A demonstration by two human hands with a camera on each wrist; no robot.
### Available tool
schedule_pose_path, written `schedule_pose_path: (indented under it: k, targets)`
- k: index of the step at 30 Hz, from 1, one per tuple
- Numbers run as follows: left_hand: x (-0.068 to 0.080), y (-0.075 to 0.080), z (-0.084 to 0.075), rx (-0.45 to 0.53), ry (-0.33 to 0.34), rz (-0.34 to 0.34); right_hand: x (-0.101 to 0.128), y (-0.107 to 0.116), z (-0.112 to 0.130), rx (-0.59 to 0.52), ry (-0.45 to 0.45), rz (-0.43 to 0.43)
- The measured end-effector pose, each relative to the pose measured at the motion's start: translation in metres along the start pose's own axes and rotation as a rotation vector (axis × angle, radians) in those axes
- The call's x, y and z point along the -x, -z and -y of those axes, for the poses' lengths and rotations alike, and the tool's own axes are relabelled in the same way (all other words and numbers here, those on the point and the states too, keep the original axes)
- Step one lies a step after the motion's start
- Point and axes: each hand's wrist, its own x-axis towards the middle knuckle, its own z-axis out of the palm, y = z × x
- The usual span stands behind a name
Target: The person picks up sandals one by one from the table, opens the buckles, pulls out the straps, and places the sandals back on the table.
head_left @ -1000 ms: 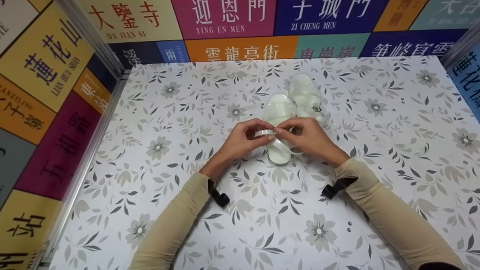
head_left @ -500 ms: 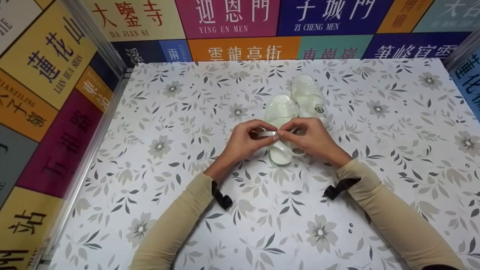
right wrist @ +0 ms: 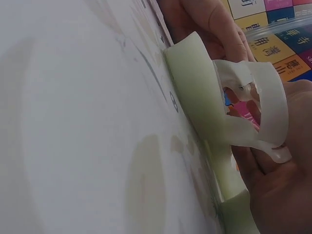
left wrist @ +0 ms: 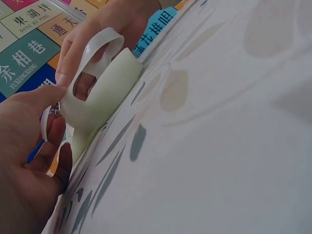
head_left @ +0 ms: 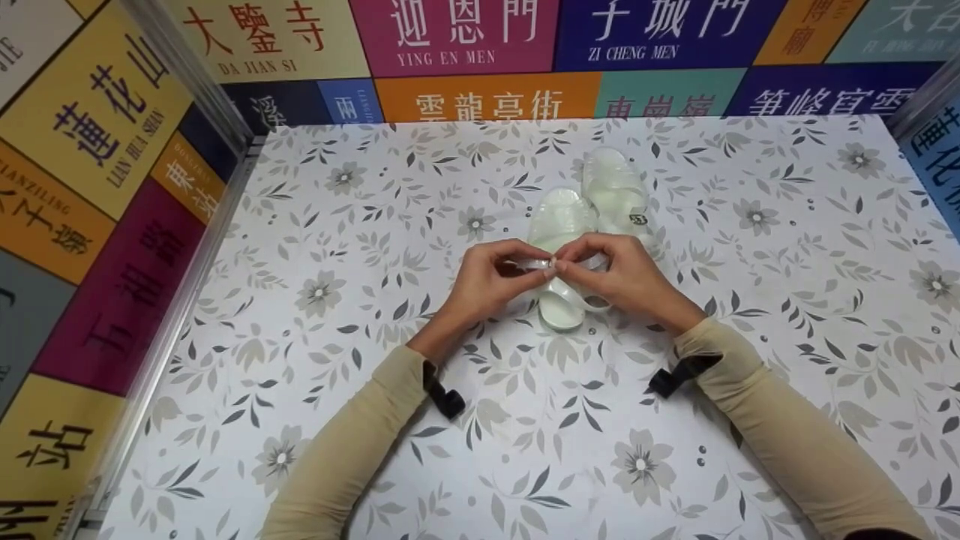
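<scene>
A pair of pale green, translucent sandals lies on the table. The near sandal is partly covered by both hands, and the far sandal sits behind it to the right. My left hand pinches a strap end at a small metal buckle, thumb and fingers meeting over the sandal. Right beside it, my right hand pinches the same whitish ankle strap, fingertips nearly touching those of the left. In the left wrist view the strap arches above the heel. Fingers hide most of the buckle.
A white sheet with grey leaves and flowers covers the table. Panels with coloured signs stand along the back and left edges. Black bands hang at the wrists. The far sandal bears a small dark mark on its strap.
Both hands stay together over the near sandal. Less of the white strap end shows by the left fingers, and more of the strap loop shows beside the right fingers.
</scene>
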Motion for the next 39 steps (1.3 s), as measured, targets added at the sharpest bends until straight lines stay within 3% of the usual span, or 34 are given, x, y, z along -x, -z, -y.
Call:
schedule_pose_path:
  k: [8,17,24,39]
  targets:
    - [0.0001,0.0001,-0.0002,0.036,0.006,0.004,-0.0014,0.0000,-0.0023,-0.006,-0.015,0.017]
    - [0.0012,0.0002,0.0003,0.019,0.003,-0.008,0.0005,-0.0005,-0.0003,0.002,0.025,0.012]
    - [0.0008,0.0001,0.0008,-0.008,0.006,-0.013,0.0015,-0.0016,0.0001,0.024,-0.005,0.007]
    - [-0.0001,0.0010,-0.0003,0.016,0.023,-0.012,-0.0003,-0.0004,-0.0007,0.053,0.017,-0.001]
